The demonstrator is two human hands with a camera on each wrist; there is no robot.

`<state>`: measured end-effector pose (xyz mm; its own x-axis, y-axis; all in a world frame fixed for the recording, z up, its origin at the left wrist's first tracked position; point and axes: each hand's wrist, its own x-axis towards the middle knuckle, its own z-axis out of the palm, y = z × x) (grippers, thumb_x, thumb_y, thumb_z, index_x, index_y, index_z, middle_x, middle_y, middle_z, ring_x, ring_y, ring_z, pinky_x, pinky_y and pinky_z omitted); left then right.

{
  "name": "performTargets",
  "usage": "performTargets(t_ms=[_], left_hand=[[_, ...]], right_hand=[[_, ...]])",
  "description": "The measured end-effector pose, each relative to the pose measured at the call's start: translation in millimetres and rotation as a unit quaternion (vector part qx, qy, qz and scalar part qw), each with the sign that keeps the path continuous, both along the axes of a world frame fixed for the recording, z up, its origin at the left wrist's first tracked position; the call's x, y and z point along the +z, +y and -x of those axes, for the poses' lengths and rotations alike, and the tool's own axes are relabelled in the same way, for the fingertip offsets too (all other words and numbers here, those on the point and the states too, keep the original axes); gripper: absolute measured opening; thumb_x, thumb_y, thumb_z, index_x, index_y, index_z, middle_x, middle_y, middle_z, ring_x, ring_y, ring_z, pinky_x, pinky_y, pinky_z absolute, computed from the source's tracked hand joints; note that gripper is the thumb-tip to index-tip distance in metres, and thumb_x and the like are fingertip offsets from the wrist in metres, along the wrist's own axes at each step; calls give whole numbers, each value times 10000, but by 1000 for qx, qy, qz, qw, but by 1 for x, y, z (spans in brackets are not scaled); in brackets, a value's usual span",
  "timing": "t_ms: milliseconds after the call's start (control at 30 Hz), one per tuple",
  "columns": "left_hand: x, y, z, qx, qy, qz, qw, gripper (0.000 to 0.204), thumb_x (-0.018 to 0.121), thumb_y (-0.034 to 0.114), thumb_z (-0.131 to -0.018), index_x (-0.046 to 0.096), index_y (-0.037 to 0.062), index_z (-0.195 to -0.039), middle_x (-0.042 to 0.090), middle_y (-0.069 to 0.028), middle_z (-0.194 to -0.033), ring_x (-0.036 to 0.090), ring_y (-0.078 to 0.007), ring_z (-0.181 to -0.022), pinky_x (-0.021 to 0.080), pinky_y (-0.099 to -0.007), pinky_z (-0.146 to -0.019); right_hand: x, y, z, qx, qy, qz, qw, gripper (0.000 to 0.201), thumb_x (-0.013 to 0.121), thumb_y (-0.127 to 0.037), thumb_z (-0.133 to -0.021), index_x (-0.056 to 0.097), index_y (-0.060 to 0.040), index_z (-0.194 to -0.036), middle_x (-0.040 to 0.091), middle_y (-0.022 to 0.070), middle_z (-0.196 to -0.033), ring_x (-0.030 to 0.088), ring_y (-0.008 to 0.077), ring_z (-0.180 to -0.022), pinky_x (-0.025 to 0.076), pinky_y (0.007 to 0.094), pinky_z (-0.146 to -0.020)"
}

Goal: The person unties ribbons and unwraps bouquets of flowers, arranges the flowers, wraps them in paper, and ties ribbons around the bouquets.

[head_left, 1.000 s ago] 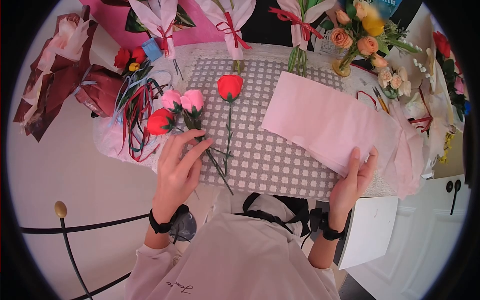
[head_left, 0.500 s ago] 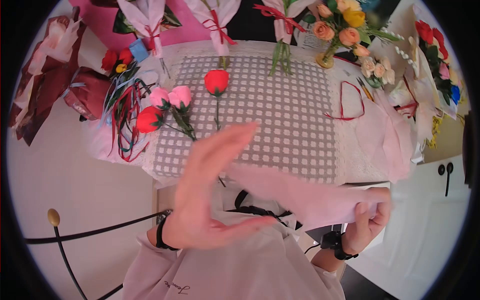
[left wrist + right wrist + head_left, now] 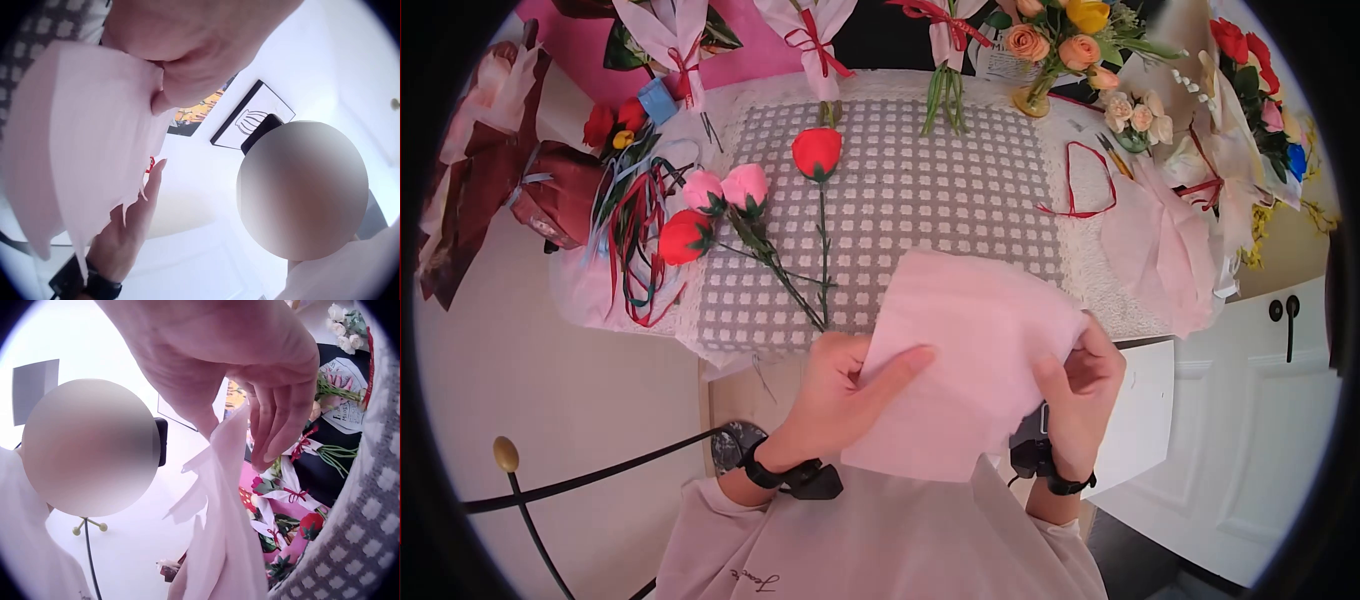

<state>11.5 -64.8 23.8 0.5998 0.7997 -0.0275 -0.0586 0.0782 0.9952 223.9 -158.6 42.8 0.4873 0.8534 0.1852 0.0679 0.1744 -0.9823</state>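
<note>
A sheet of pale pink wrapping paper, its lower edge ragged in the left wrist view, is held up at the near table edge, in front of the body. My left hand pinches its left side, thumb on the near face and fingers hidden behind. At its right edge my right hand pinches the paper between thumb and curled fingers. Beyond the left hand lie a red artificial flower and two pink ones, stems crossing. Another red flower lies straight beside them.
A checked cloth covers the table. Tangled ribbons lie at left, a red ribbon loop and more pink paper at right. Wrapped bouquets and a vase of orange roses line the back.
My right hand has drawn the paper off the cloth towards the body. My left hand has left the flower stems and now holds the paper's left side.
</note>
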Motion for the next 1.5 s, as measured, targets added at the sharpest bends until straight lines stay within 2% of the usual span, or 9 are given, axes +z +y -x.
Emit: performTargets(t_ms=[300, 833, 900, 933, 1000, 1100, 1233, 1300, 1500], left_hand=[[-24, -9, 6, -14, -4, 20, 1000, 244, 773, 82, -959, 751, -49, -1163, 789, -82, -1021, 723, -98, -897, 582, -254, -735], [-20, -9, -9, -7, -1, 22, 1000, 307, 776, 143, -964, 716, -25, -1213, 775, -62, -979, 684, -78, -878, 547, -278, -756], [-20, -12, -11, -13, -6, -5, 1000, 548, 799, 135, -941, 575, -12, -1420, 704, -113, -1270, 683, -136, -1066, 551, -311, -889], [-16, -15, -14, -6, -4, -4, 1000, 548, 799, 135, -941, 575, -12, -1420, 704, -113, -1270, 683, -136, -1066, 551, -311, -889], [-7, -20, -19, 11, -95, 35, 995, 820, 833, 104, -902, 369, 11, -1572, 497, -150, -1533, 599, -203, -1279, 512, -354, -1027], [-14, -21, -17, -5, -13, -65, 998, 1043, 879, 22, -821, 236, 63, -1640, 478, -143, -1528, 527, -253, -1390, 481, -421, -1106], [-12, -22, -23, 15, 60, -116, 991, 986, 856, -40, -797, 319, 56, -1618, 480, -168, -1521, 530, -273, -1382, 469, -422, -1117], [-11, -21, -27, 26, 122, -209, 970, 863, 829, -76, -764, 477, 37, -1544, 481, -184, -1515, 576, -309, -1324, 509, -404, -1064], [-5, -21, -29, 37, 112, -206, 971, 712, 865, -27, -712, 643, 4, -1388, 539, -183, -1500, 650, -323, -1222, 568, -387, -971]], right_hand=[[-5, 2, 2, 12, -26, 69, 997, 82, 774, 24, -915, 765, 43, -994, 767, 51, -881, 683, 72, -810, 533, 236, -761], [4, 8, -14, 99, -4, 64, 993, 118, 715, 79, -936, 734, 61, -1051, 777, 84, -936, 685, 80, -831, 516, 221, -777], [5, 13, -19, 26, 32, 37, 998, 112, 707, 68, -949, 723, 46, -1058, 768, 57, -928, 662, 67, -801, 497, 216, -750], [2, 16, -26, 16, 44, 22, 999, 101, 706, 31, -965, 711, 37, -1066, 757, 36, -928, 642, 51, -811, 477, 212, -762], [1, 30, -36, -4, 73, -6, 997, 118, 698, 12, -978, 704, 41, -1093, 756, 36, -932, 640, 46, -827, 473, 212, -782], [-7, 42, -58, -8, 102, -31, 994, 194, 664, -55, -1020, 676, 63, -1173, 757, 48, -992, 642, 46, -884, 470, 219, -854], [-15, 55, -72, -34, 158, 17, 987, 268, 645, -101, -1040, 655, 81, -1236, 748, 65, -1086, 652, 70, -950, 484, 234, -894], [-19, 59, -77, -28, 171, 33, 984, 296, 641, -116, -1045, 644, 87, -1260, 742, 70, -1118, 657, 81, -980, 489, 241, -910], [-21, 63, -87, 25, 151, 93, 984, 345, 625, -159, -1064, 598, 62, -1327, 725, 89, -1191, 668, 106, -1040, 502, 265, -940]])
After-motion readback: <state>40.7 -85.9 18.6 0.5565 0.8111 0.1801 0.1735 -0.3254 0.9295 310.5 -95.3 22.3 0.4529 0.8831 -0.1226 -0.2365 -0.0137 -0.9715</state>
